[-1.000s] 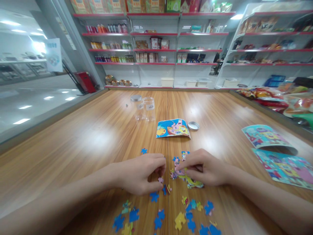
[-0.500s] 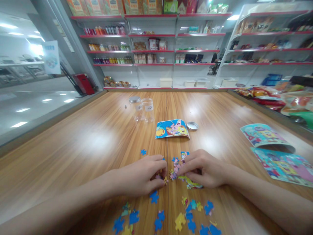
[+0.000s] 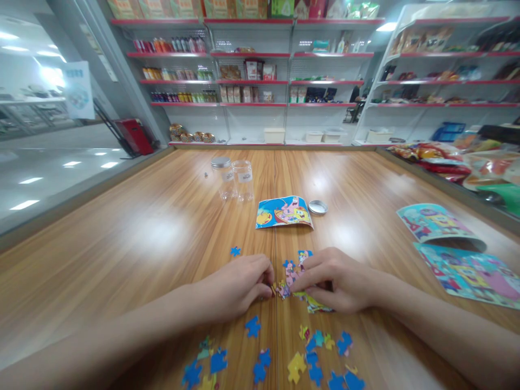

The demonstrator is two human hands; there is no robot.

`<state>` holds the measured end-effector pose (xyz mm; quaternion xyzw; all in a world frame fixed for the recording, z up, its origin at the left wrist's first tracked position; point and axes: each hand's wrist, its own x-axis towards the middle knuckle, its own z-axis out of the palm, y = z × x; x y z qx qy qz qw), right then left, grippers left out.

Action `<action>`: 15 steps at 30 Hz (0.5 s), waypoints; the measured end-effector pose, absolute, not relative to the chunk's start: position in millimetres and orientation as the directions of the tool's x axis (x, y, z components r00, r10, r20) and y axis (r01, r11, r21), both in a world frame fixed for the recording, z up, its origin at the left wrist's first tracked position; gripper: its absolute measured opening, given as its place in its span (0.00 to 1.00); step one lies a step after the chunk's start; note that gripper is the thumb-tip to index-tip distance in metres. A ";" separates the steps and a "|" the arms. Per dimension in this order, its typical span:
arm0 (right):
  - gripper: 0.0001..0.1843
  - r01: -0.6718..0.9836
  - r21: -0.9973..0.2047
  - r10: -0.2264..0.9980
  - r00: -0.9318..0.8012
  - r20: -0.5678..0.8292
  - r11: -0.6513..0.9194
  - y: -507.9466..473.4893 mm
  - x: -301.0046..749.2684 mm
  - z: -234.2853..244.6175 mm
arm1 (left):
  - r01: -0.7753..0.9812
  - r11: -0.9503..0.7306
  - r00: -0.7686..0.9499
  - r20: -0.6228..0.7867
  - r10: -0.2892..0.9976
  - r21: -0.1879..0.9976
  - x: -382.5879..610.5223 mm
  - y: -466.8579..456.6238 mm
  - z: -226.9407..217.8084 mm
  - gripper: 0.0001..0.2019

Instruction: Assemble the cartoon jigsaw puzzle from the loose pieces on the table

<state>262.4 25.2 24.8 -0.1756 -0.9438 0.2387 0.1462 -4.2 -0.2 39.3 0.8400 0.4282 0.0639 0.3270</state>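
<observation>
My left hand (image 3: 246, 284) is closed with thumb and fingertips pinched on a small jigsaw piece (image 3: 274, 291), mostly hidden by the fingers. It is at the left edge of a partly joined jigsaw puzzle (image 3: 291, 273) in pink, blue and yellow. My right hand (image 3: 339, 279) holds that joined part from the right, index finger stretched over it and thumb low on its yellow edge. Its palm hides some of the puzzle. Loose blue pieces (image 3: 252, 326) and a yellow piece (image 3: 297, 367) lie nearer me. One blue piece (image 3: 235, 251) lies beyond my left hand.
A curled picture card (image 3: 284, 212) lies ahead beside a metal lid (image 3: 318, 207). Two clear jars, a lidded one (image 3: 224, 179) and an open one (image 3: 244, 181), stand farther back. Two more picture sheets (image 3: 467, 273) lie right. Packaged snacks (image 3: 439, 162) border the table's right side.
My left hand has brought its pinched piece up against the left edge of the joined puzzle, fingers closing tighter. My right hand stays on the puzzle. The whole view has shifted slightly.
</observation>
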 end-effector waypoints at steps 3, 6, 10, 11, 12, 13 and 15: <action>0.20 0.264 -0.500 0.403 -0.895 0.193 0.825 24.8 262.2 24.9 | 0.678 -0.421 0.620 -0.160 0.768 0.603 -3.4 -1.0 37.7 0.03; 0.20 0.264 -0.508 0.405 -0.895 0.188 0.820 24.3 262.4 24.8 | 0.677 -0.429 0.622 -0.153 0.768 0.598 -3.0 -0.7 36.6 0.03; 0.20 0.274 -0.517 0.412 -0.895 0.170 0.811 24.4 262.1 25.2 | 0.677 -0.438 0.627 -0.151 0.765 0.591 -2.6 0.2 37.6 0.03; 0.20 0.276 -0.519 0.413 -0.895 0.167 0.809 24.7 261.9 25.2 | 0.677 -0.441 0.628 -0.151 0.763 0.589 -2.5 0.4 38.2 0.03; 0.20 0.277 -0.521 0.414 -0.895 0.166 0.807 25.0 261.7 25.1 | 0.677 -0.444 0.631 -0.152 0.761 0.587 -2.4 0.4 38.8 0.03; 0.20 0.277 -0.522 0.415 -0.895 0.166 0.806 25.2 261.6 24.9 | 0.678 -0.448 0.632 -0.152 0.760 0.583 -2.2 0.5 39.3 0.03; 0.21 0.277 -0.525 0.416 -0.894 0.166 0.805 25.7 261.5 24.5 | 0.677 -0.455 0.635 -0.147 0.758 0.579 -1.8 0.6 39.8 0.03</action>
